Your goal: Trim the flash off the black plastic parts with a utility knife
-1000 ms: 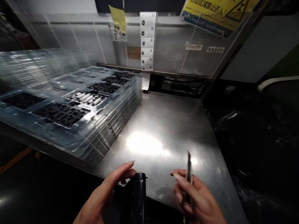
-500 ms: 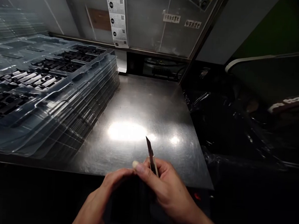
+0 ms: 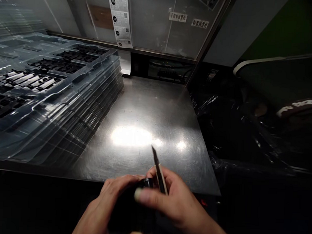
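Holding a slim blade [image 3: 159, 169] in my right hand [image 3: 167, 202], I'm now bringing it against the black cylindrical part [image 3: 146, 183] my left hand [image 3: 108, 204] is gripping at the near edge of the steel bench [image 3: 151, 113]; hands were apart 1 s ago, so trimming's prob. starting.

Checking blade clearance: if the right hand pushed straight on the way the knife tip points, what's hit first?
Likely nothing close: the right hand holds the knife tip up and away over the bare steel table. The tray stack sits off left. Depth is unclear.
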`<state>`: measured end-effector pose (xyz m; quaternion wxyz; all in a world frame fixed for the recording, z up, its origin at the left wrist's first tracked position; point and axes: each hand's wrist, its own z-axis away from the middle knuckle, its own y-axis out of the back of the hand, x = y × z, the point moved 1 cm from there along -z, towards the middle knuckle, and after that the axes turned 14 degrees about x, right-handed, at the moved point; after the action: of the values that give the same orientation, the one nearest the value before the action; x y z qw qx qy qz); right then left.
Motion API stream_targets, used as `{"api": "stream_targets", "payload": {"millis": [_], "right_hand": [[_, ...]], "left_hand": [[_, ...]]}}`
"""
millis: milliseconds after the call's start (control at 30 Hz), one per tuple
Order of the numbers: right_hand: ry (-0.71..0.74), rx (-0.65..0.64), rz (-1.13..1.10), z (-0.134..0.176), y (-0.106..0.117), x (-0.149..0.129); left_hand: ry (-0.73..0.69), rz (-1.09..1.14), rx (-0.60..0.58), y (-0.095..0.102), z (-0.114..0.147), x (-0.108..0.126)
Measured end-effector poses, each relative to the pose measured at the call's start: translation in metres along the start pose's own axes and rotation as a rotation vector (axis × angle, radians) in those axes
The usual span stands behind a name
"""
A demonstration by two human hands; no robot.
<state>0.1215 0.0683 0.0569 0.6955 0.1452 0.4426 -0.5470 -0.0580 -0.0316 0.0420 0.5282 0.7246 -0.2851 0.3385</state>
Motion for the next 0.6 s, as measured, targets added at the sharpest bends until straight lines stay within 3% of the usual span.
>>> {"api": "stream_targets", "payload": {"millis": [100, 233, 500, 600], "right_hand": [[-0.022, -0.052, 0.023, 0.007, 0.002, -0.003], [0.046, 0.042, 0.015, -0.005, 0.003, 0.005], [-0.012, -0.034, -0.151, -0.013, 0.002, 0.016], [0.01, 0.08, -0.159, -0.018, 0.006, 0.017]], "left_hand": [[-0.018, -0.036, -0.02, -0.001, -0.002, 0.002], [-0.055, -0.089, -0.026, -0.003, -0.002, 0.003], [0.07, -0.012, -0.037, -0.001, 0.005, 0.002], [0.125, 0.11, -0.001, 0.0, 0.006, 0.009]]}}
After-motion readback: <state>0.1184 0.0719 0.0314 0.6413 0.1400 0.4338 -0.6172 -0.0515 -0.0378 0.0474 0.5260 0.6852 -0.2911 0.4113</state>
